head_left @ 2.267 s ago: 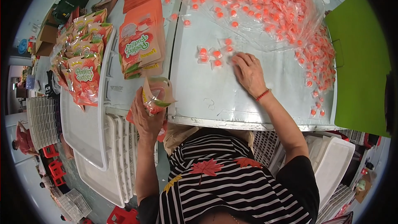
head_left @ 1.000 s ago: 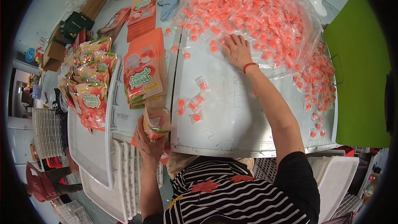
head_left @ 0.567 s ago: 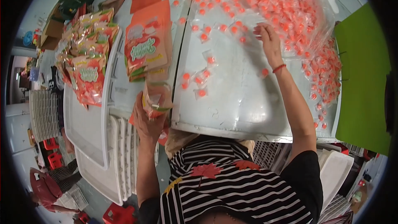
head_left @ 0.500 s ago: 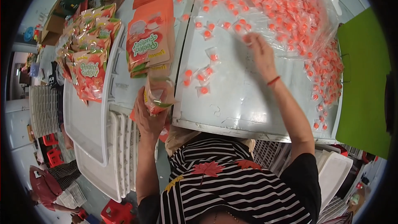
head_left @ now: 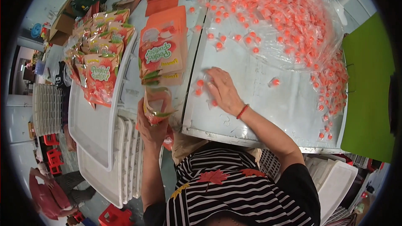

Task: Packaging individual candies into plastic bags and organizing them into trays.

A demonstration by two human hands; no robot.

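On the left, my left hand is closed around a red and green printed pouch, its clear mouth gaping upward. My right hand lies palm down on the white tabletop, fingers stretched leftward and slightly bent over a few wrapped candies. Beside its fingertips and under its thumb side show small red-orange candies in clear wrappers; others may be hidden beneath the palm. One lone wrapped candy rests to the right of this hand.
A large heap of wrapped candies on clear plastic covers the far right. Flat pouches are stacked beyond my left hand. Filled pouches stand on a white tray at left, above stacked trays. A green panel borders the right.
My right hand has moved from the candy heap's edge toward me and left, over the loose candies. A lone candy now lies mid-table. My left hand still holds the pouch.
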